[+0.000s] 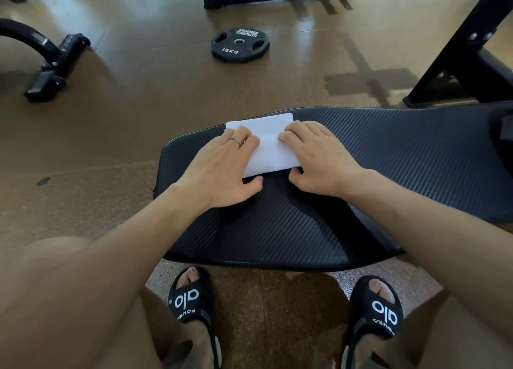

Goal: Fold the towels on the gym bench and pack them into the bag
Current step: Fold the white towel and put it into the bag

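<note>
Now | white towel [268, 146] lay between both hands on gym bench [388, 152], long axis running away from person | left hand [222, 168] flat, pressing its left edge | right hand [316, 160] fingers flat on top, thumb tucked at near edge | hands equally near | bag unseen

The left hand [222, 168] and right hand [319, 163] covered the side edges of the white towel [270, 149]. The bench [388, 152] ran out past the right edge, the black frame [458, 63] past the top right. Small print on the slippers [191, 304] was unreadable.
</note>
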The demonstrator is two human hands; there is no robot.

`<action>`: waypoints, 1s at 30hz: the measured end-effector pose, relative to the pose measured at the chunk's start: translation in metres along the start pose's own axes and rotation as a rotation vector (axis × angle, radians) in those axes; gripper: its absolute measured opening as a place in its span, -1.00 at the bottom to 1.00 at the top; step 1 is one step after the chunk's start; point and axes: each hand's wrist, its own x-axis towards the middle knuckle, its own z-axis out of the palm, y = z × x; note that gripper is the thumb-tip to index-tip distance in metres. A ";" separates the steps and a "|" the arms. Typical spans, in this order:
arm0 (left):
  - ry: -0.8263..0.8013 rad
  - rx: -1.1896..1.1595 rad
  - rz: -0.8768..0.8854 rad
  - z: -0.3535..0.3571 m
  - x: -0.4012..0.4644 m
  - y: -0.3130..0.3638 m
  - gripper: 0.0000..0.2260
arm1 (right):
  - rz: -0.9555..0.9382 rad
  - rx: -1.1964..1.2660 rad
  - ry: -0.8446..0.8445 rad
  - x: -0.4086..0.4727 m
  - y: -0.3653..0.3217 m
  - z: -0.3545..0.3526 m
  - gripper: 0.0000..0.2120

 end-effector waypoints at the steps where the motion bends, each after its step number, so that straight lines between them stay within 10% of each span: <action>1: -0.024 0.024 0.001 0.001 0.000 0.000 -0.48 | 0.004 0.005 0.010 0.002 0.001 0.000 -0.50; 8: 0.083 -0.254 -0.211 -0.014 0.009 -0.005 -0.72 | 0.196 0.441 0.153 0.009 -0.003 -0.016 -0.71; 17: -0.336 -0.902 -0.606 -0.025 0.024 -0.014 -0.83 | 0.489 0.822 -0.010 0.017 0.001 -0.015 -0.74; 30: -0.683 -0.613 -0.385 -0.046 -0.002 0.022 -0.63 | 0.468 0.759 -0.094 -0.016 -0.024 -0.022 -0.73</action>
